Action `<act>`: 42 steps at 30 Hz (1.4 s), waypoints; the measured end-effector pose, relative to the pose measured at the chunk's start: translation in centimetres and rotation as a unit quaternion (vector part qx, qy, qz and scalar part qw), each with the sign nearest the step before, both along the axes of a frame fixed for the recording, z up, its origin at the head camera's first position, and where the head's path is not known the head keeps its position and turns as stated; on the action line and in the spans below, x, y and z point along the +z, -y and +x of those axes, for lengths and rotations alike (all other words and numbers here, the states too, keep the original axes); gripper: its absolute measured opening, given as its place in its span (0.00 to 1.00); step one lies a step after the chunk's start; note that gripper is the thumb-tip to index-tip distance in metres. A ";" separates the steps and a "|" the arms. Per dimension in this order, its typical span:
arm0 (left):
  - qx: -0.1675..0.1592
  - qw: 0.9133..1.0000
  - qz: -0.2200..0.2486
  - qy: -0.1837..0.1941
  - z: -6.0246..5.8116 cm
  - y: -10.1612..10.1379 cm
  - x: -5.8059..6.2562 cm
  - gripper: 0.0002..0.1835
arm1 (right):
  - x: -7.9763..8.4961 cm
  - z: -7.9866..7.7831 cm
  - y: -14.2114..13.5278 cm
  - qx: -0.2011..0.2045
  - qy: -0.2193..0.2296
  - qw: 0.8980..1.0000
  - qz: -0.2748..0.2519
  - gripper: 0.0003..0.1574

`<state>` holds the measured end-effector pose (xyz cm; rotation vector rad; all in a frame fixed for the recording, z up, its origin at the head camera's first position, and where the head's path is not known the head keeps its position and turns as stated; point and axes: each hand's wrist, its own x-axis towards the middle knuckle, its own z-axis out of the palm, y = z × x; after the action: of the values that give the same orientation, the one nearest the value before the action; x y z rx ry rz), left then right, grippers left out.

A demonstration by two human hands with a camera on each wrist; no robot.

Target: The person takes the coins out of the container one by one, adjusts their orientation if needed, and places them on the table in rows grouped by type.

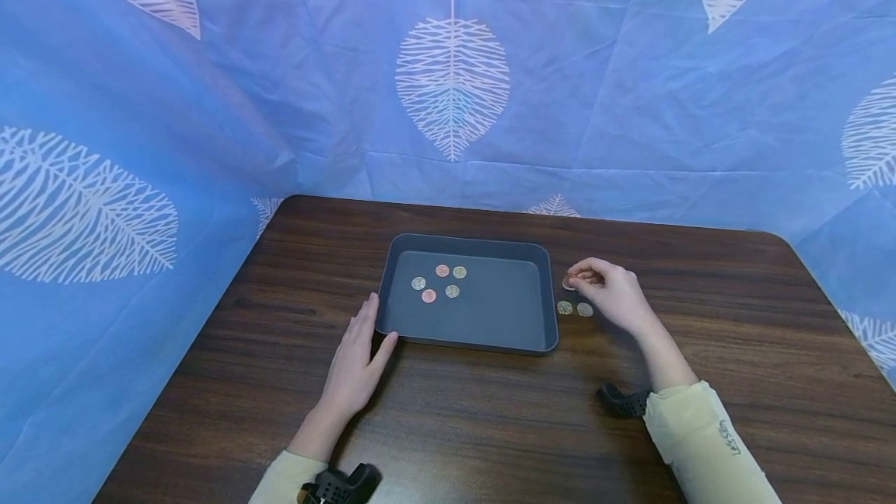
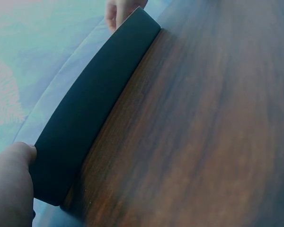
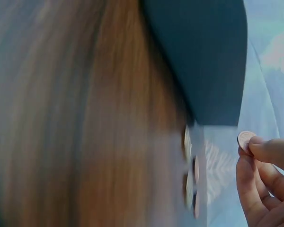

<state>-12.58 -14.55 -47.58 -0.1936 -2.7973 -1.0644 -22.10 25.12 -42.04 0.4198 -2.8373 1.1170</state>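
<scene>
Between the thumb and fingers of my right hand (image 1: 610, 295), a copper-coloured coin (image 3: 245, 141) is pinched, raised beside the tray in the right wrist view. Below that hand, two pale coins, one yellowish (image 1: 565, 307) and one silvery (image 1: 584, 309), lie on the table right of the tray; the hand partly hides others. My left hand (image 1: 353, 368) rests at the near left corner of the dark grey tray (image 1: 490, 325), fingers straight along its left side and thumb at the front edge. Several coins lie flat inside the tray, including a reddish coin (image 1: 428, 296) and a silvery coin (image 1: 452, 291).
The dark wood table (image 1: 476, 426) has a rounded far right corner. Behind and to the left hangs a blue cloth (image 1: 322, 84) with white leaf prints. A black wrist camera (image 1: 623, 401) sits by the right sleeve, another (image 1: 343, 484) by the left.
</scene>
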 end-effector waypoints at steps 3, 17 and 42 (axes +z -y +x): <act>-0.004 1.000 -0.004 -0.013 0.0 0.0 0.0 0.37 | -0.3 0.2 -1.5 -0.015 -0.008 1.000 0.013 0.09; -0.010 1.000 -0.021 -0.008 -0.1 -0.1 0.0 0.38 | -1.6 0.3 -4.9 -0.076 0.025 0.996 0.044 0.15; -0.015 1.000 -0.012 -0.020 -0.1 -0.1 -0.1 0.38 | -2.4 -0.4 -4.6 -0.097 0.006 0.991 0.094 0.11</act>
<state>-12.64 -14.50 -47.73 -0.2568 -2.7814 -1.0236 -22.54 29.75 -44.42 0.1432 -2.9277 0.8233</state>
